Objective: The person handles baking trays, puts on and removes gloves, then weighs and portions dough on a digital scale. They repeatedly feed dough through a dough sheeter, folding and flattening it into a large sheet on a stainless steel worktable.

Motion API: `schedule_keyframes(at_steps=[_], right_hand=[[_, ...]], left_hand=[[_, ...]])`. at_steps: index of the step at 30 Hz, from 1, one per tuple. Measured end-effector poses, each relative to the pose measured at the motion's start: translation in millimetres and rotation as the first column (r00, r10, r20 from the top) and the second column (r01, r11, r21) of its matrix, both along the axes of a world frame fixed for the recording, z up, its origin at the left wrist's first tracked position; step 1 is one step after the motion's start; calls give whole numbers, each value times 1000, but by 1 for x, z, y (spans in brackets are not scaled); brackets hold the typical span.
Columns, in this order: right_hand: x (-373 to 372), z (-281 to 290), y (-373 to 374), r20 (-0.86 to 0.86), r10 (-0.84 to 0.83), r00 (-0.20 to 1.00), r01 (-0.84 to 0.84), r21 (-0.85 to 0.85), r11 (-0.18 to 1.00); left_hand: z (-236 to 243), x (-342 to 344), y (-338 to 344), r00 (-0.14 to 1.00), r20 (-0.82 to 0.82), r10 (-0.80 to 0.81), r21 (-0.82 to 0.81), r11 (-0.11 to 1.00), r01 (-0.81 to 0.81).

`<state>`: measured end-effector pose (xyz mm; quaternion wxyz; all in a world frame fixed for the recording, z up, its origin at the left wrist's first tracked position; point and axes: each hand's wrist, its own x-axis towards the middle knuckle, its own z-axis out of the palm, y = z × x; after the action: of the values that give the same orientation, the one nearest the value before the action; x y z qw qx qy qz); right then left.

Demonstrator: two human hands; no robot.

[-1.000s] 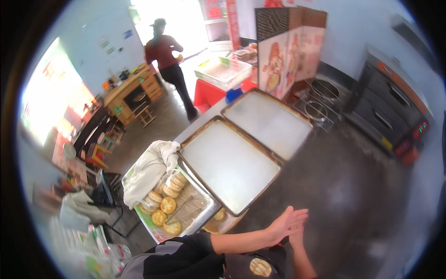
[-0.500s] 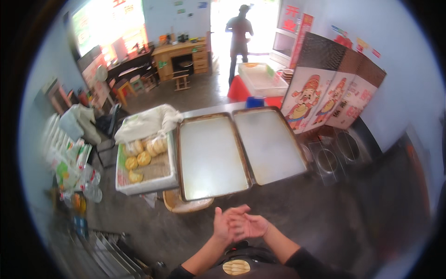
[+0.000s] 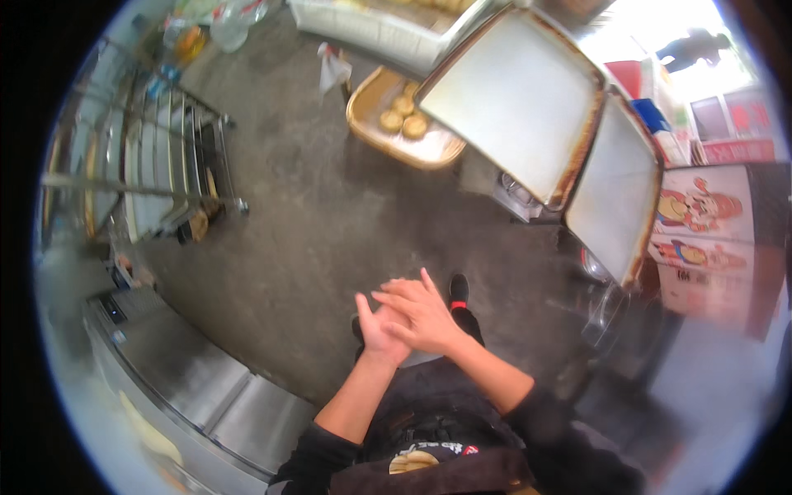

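My left hand (image 3: 381,332) and my right hand (image 3: 426,317) meet in front of my dark apron (image 3: 445,404). The right palm lies across the left, its fingers stretched out over it. My left thumb and fingers are spread, and part of that hand is hidden under the right. Neither holds anything that I can see. Beyond them, two pale baking trays (image 3: 524,99) with browned rims lie side by side. A tan basket (image 3: 363,124) with several round flat pastries (image 3: 402,113) sits lower, beside the nearer tray.
A metal rack (image 3: 157,165) of trays stands at the left. Below it runs a stainless steel counter (image 3: 190,355). A white crate (image 3: 371,35) is at the far edge. Printed panels (image 3: 709,223) stand at the right, and a person (image 3: 693,49) is in the bright doorway.
My view has turned left and downward, so the trays now sit at upper right and the rack and steel counter show. My right hand has moved over the top of my left.
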<state>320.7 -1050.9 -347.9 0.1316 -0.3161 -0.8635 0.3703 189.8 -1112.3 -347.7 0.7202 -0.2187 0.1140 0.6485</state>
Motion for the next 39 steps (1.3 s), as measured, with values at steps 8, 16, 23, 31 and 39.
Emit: schedule_keyframes(at_steps=[8, 16, 23, 31, 39], right_hand=[[248, -334, 108, 604, -646, 466, 820, -22, 571], [225, -482, 319, 464, -508, 726, 89, 669, 738], [209, -505, 367, 416, -663, 622, 388, 572, 723], [235, -487, 369, 14, -756, 654, 575, 641, 509], [226, -514, 362, 222, -662, 716, 564, 376, 735]], left_hand=[[-159, 28, -30, 626, -780, -14, -286, 897, -336], [-336, 167, -115, 798, -537, -273, -707, 662, -249], [-396, 187, -111, 754, -572, -322, -719, 639, -273], [-508, 182, 76, 541, -791, -286, -286, 954, 87], [-622, 239, 404, 17, -998, -54, -50, 980, 191]])
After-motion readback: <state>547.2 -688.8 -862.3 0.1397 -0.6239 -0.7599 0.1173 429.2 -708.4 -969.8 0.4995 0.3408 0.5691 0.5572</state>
